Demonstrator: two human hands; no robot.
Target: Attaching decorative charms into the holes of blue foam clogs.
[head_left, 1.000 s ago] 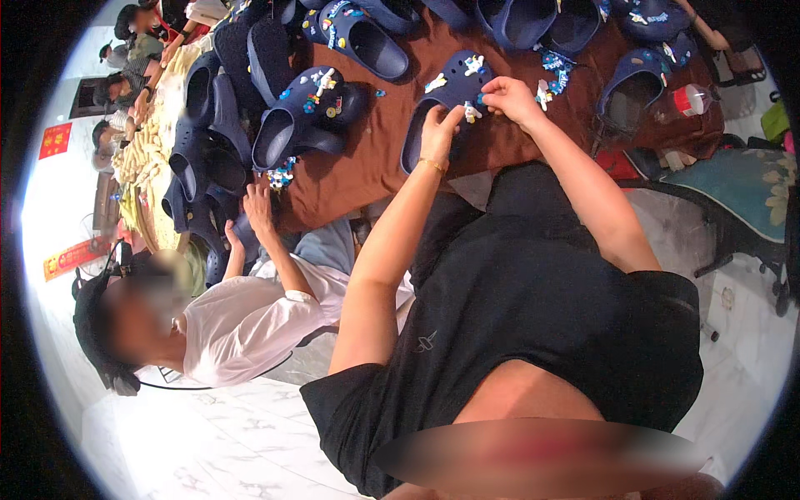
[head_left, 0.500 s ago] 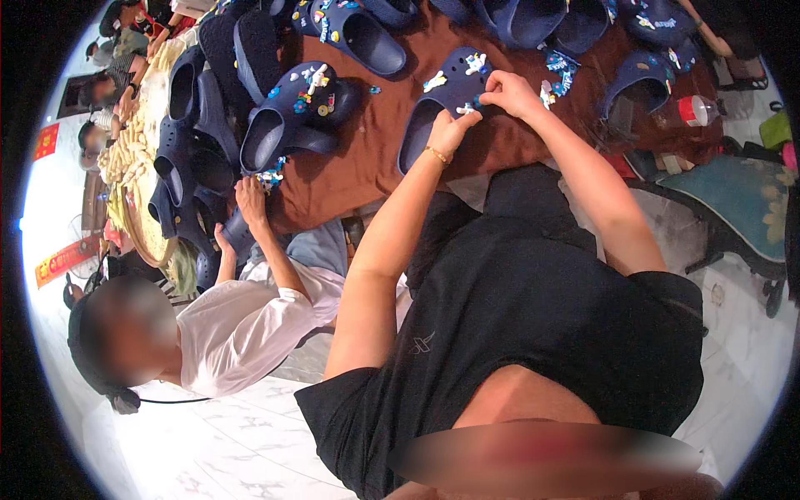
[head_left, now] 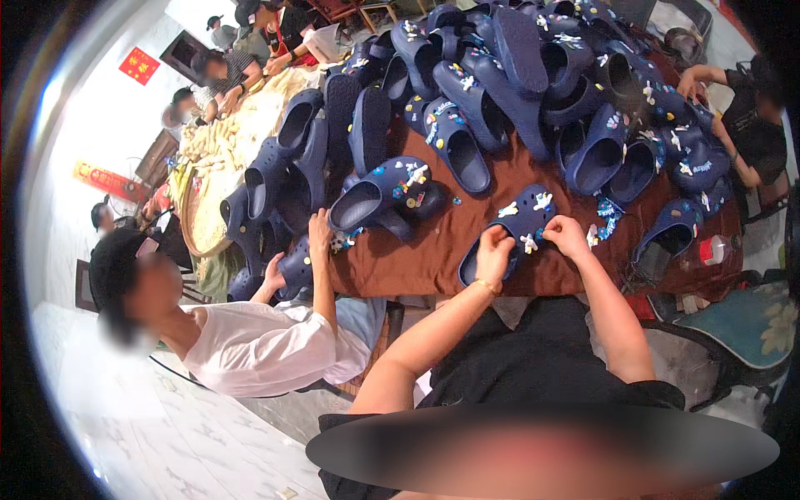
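A navy clog (head_left: 523, 218) with white and coloured shoe charms on its upper lies in front of me near the table's front edge, toe pointing away. My left hand (head_left: 495, 255) is closed on it at the foot opening, fingers reaching inside. At the right side of the upper, the fingers of my right hand (head_left: 568, 237) are pinched together against the clog; what sits between the fingertips is too small to tell. A white charm (head_left: 528, 243) shows between my two hands. Beside my right hand lies a small cluster of blue and white charms (head_left: 605, 220).
Many navy clogs (head_left: 462, 146) are heaped across the brown cloth (head_left: 392, 271). On my left a person in a white shirt (head_left: 258, 354) handles another clog. A person in dark clothes (head_left: 754, 125) reaches in from the far right. A clear bottle (head_left: 714, 249) lies at the right edge.
The head view has tilted up, so more of the clog heap shows and everything sits lower and further right. Both my hands stay at the same clog.
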